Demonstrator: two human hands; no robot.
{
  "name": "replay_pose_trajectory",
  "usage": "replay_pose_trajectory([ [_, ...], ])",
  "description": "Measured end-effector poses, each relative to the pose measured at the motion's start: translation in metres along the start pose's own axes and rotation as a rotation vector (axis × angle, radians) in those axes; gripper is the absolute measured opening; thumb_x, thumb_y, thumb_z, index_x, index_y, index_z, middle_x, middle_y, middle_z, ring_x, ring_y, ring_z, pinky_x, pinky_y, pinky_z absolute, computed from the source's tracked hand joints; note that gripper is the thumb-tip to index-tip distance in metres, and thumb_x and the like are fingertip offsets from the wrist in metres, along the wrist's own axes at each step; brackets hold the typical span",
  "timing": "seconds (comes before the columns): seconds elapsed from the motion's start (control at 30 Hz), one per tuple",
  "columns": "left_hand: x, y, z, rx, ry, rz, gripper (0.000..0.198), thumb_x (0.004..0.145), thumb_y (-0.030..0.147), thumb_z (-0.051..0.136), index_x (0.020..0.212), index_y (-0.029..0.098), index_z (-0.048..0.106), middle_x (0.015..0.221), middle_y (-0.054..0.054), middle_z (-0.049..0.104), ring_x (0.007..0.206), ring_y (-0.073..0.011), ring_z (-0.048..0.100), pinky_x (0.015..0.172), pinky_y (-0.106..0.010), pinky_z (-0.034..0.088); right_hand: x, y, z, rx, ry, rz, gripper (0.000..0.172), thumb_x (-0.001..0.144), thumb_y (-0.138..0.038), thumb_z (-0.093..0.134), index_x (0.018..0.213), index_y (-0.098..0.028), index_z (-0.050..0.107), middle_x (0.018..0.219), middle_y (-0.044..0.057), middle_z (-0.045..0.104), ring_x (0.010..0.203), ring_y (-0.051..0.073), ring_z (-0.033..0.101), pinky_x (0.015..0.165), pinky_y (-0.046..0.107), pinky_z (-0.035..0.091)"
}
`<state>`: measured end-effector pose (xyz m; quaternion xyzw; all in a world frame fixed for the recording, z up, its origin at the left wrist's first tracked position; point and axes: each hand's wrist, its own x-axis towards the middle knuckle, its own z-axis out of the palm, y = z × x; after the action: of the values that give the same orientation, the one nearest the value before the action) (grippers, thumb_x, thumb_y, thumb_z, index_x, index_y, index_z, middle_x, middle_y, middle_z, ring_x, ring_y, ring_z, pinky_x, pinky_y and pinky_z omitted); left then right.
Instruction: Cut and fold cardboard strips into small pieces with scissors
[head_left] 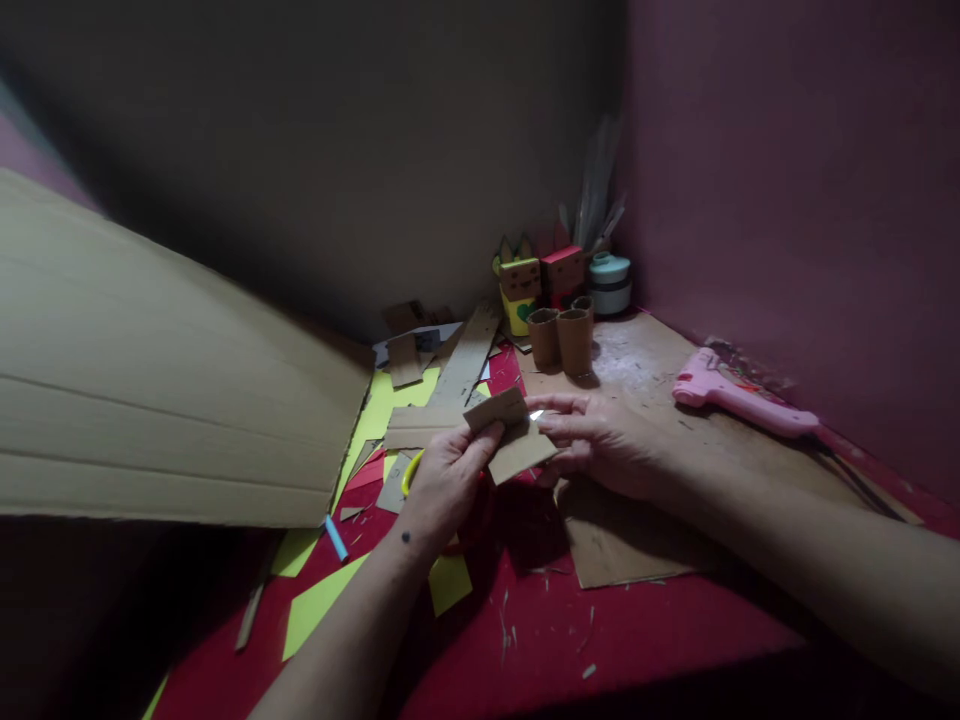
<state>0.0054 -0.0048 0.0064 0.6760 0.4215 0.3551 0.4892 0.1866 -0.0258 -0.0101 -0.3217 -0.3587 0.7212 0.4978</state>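
Note:
Between my two hands is a small folded piece of cardboard (523, 455), one panel standing up and the other slanting towards me. My left hand (448, 478) pinches it at the left, thumb on the near face. On the other side my right hand (596, 440) has its fingers and thumb at the right edge of the piece. A small bright white spot shows by the right fingertips; I cannot make out what it is. Partly hidden behind my left hand is a yellow loop (410, 474), like a scissors handle.
A pink glue gun (742, 398) lies at the right by the wall. Cardboard tubes (574, 342), box figures (520, 290) and a lidded pot (610, 283) stand at the back. A large cardboard sheet (165, 380) juts in from the left. Scraps and yellow paper (322, 600) litter the red surface.

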Motion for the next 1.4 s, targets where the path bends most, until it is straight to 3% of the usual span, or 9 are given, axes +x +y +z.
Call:
replay_pose_trajectory([
  [0.17, -0.002, 0.0, 0.007, -0.094, 0.165, 0.044, 0.024, 0.077, 0.033, 0.065, 0.091, 0.016, 0.074, 0.083, -0.004, 0.074, 0.077, -0.0211, 0.065, 0.069, -0.028, 0.049, -0.002, 0.003, 0.005, -0.153, 0.028, -0.057, 0.037, 0.067, -0.009, 0.069, 0.097, -0.018, 0.051, 0.062, -0.006, 0.054, 0.047, 0.01, 0.056, 0.05, 0.028, 0.054],
  [0.27, -0.002, -0.002, 0.007, -0.269, 0.138, -0.004, 0.027, 0.08, 0.035, 0.063, 0.095, 0.014, 0.071, 0.086, -0.006, 0.073, 0.081, -0.0201, 0.065, 0.07, -0.026, 0.05, -0.004, 0.006, 0.008, -0.291, 0.083, -0.09, 0.034, 0.068, -0.009, 0.065, 0.096, -0.019, 0.048, 0.065, -0.005, 0.058, 0.044, 0.009, 0.056, 0.042, 0.023, 0.049],
  [0.4, 0.0, -0.008, 0.006, -0.441, 0.114, -0.049, 0.029, 0.084, 0.037, 0.059, 0.098, 0.014, 0.067, 0.09, -0.008, 0.071, 0.08, -0.018, 0.065, 0.073, -0.028, 0.05, -0.004, 0.01, 0.008, -0.333, 0.059, -0.165, 0.031, 0.07, -0.013, 0.065, 0.096, -0.019, 0.049, 0.064, -0.005, 0.059, 0.047, 0.009, 0.056, 0.045, 0.023, 0.049],
  [0.77, -0.002, -0.007, 0.007, -0.363, 0.19, 0.073, 0.032, 0.086, 0.04, 0.056, 0.111, 0.022, 0.064, 0.113, -0.005, 0.067, 0.111, -0.0206, 0.057, 0.097, -0.032, 0.042, -0.005, 0.011, 0.01, -0.312, 0.012, -0.242, 0.034, 0.066, -0.012, 0.069, 0.093, -0.02, 0.049, 0.085, -0.001, 0.058, 0.061, 0.01, 0.058, 0.049, 0.023, 0.05],
  [0.97, 0.0, -0.01, 0.007, -0.4, 0.227, 0.042, 0.031, 0.083, 0.041, 0.06, 0.105, 0.02, 0.066, 0.108, -0.007, 0.069, 0.104, -0.0209, 0.061, 0.093, -0.031, 0.044, -0.01, 0.008, 0.015, -0.356, -0.028, -0.169, 0.02, 0.07, -0.017, 0.068, 0.086, -0.018, 0.057, 0.081, 0.0, 0.06, 0.061, 0.01, 0.056, 0.051, 0.023, 0.049],
  [1.07, 0.0, -0.01, 0.007, -0.397, 0.204, 0.032, 0.029, 0.084, 0.04, 0.059, 0.102, 0.019, 0.066, 0.108, -0.006, 0.069, 0.103, -0.0208, 0.061, 0.091, -0.03, 0.045, -0.01, 0.007, 0.013, -0.324, -0.057, -0.103, 0.02, 0.072, -0.021, 0.069, 0.09, -0.017, 0.06, 0.082, 0.003, 0.063, 0.066, 0.012, 0.058, 0.053, 0.024, 0.049],
  [1.17, 0.001, -0.009, 0.008, -0.417, 0.176, 0.024, 0.027, 0.084, 0.039, 0.058, 0.098, 0.017, 0.066, 0.099, -0.006, 0.071, 0.091, -0.0202, 0.065, 0.082, -0.03, 0.048, -0.009, 0.009, 0.01, -0.292, -0.067, -0.082, 0.021, 0.071, -0.023, 0.07, 0.089, -0.016, 0.063, 0.076, 0.002, 0.064, 0.06, 0.012, 0.057, 0.052, 0.025, 0.048],
  [1.27, 0.004, -0.009, 0.008, -0.499, 0.154, -0.017, 0.023, 0.082, 0.035, 0.06, 0.09, 0.014, 0.066, 0.087, -0.007, 0.073, 0.078, -0.019, 0.067, 0.074, -0.029, 0.049, -0.009, 0.009, 0.009, -0.305, -0.032, -0.134, 0.017, 0.071, -0.021, 0.071, 0.087, -0.017, 0.066, 0.081, 0.003, 0.063, 0.067, 0.012, 0.058, 0.061, 0.027, 0.049],
  [1.4, 0.007, -0.01, 0.004, -0.604, 0.148, -0.07, 0.016, 0.078, 0.026, 0.063, 0.086, 0.012, 0.064, 0.08, -0.007, 0.072, 0.073, -0.0184, 0.068, 0.069, -0.028, 0.05, -0.01, 0.005, 0.011, -0.411, -0.008, -0.298, 0.009, 0.068, -0.022, 0.074, 0.072, -0.019, 0.066, 0.109, 0.004, 0.053, 0.094, 0.017, 0.056, 0.076, 0.029, 0.05],
])
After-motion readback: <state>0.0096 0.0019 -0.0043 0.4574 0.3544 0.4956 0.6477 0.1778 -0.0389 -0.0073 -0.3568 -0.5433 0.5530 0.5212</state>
